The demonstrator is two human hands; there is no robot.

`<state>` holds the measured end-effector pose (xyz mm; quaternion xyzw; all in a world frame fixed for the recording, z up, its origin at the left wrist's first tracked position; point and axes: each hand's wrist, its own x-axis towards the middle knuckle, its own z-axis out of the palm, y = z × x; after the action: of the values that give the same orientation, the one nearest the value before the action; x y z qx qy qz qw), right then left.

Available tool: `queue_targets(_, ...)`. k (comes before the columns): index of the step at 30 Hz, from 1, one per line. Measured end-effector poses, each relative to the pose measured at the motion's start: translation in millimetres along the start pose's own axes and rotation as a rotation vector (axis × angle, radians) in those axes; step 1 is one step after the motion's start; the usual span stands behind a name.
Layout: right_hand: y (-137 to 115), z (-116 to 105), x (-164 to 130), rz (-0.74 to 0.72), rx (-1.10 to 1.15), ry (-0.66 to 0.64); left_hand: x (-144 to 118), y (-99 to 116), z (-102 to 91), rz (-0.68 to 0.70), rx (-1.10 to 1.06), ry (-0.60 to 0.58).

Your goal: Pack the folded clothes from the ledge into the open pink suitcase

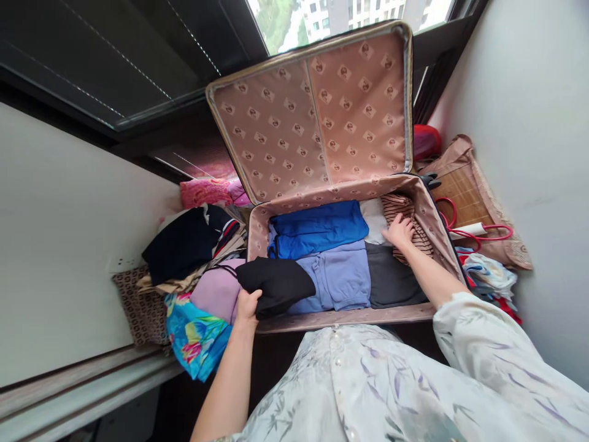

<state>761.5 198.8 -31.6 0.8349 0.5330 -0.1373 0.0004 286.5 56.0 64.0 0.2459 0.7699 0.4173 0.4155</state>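
Note:
An open suitcase [276, 213] with a pink patterned lining lies in front of me, its lid [294, 129] raised against the window. My left hand [248, 305] grips a folded black garment [276, 279] over the suitcase's left front corner. My right hand [399, 231] rests on a brown striped garment [421, 240] at the right end inside, fingers spread. Beside that lie a whitish garment [373, 220] and a dark grey folded one [391, 279]. A bright blue garment [319, 228] fills the back left, with periwinkle clothing [345, 276] before it.
Left of the suitcase is a heap with a navy garment [184, 242], a lilac piece [216, 288] and turquoise floral cloth [197, 337]. At the right are a beige bag [483, 184], a red cord with a white handle [473, 229] and more clothes [492, 273]. Walls flank both sides.

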Motion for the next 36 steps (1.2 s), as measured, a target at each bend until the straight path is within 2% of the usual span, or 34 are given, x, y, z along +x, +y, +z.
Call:
queue_targets(3,9,-2,14,-0.008,-0.004,-0.039,-14,2,1.9,-0.025,-0.096,-0.036)
queue_targets(5,18,-15,23,-0.037,0.036,-0.055,-23,-2,3.7,-0.076,-0.150,-0.044)
queue_targets(7,28,-37,31,-0.028,0.156,-0.098,-33,-8,7.3,-0.121,-0.239,-0.076)
queue_targets(9,35,-66,33,-0.046,0.368,-0.144,-42,-14,14.6,-0.153,-0.337,-0.135)
queue_targets(11,36,-95,24,-0.109,0.557,-0.188,-50,-15,27.4,-0.195,-0.396,-0.213)
queue_targets(13,26,-116,-3,-0.246,0.682,-0.226,-61,-10,45.9,-0.245,-0.412,-0.295)
queue_targets(15,1,-124,-49,-0.460,0.755,-0.246,-73,-1,68.1,-0.290,-0.430,-0.400)
queue_targets(17,-34,-119,-107,-0.709,0.713,-0.226,-85,11,89.2,-0.315,-0.489,-0.534)
queue_targets(19,-71,-105,-165,-0.910,0.523,-0.197,-95,21,103.8,-0.297,-0.592,-0.667)
queue_targets(21,-99,-90,-209,-0.983,0.381,-0.162,-101,27,108.8,-0.256,-0.695,-0.755)
queue_targets(23,-114,-81,-232,-1.065,0.338,-0.158,-102,31,104.6,-0.243,-0.763,-0.737)
queue_targets(26,-128,-83,-237,-1.228,0.401,-0.178,-99,33,86.1,-0.254,-0.806,-0.558)
queue_targets(29,-150,-100,-236,-1.376,0.521,-0.218,-92,36,51.0,-0.180,-0.805,-0.408)
queue_targets(31,-173,-116,-245,-1.457,0.591,-0.257,-86,39,13.4,-0.090,-0.773,-0.313)
queue_targets(33,-198,-129,-258,-1.495,0.630,-0.273,-77,39,-35.4,0.012,-0.724,-0.170)
queue_targets(36,-230,-129,-272,-1.476,0.670,-0.268,-57,31,-115.3,0.133,-0.641,0.070)
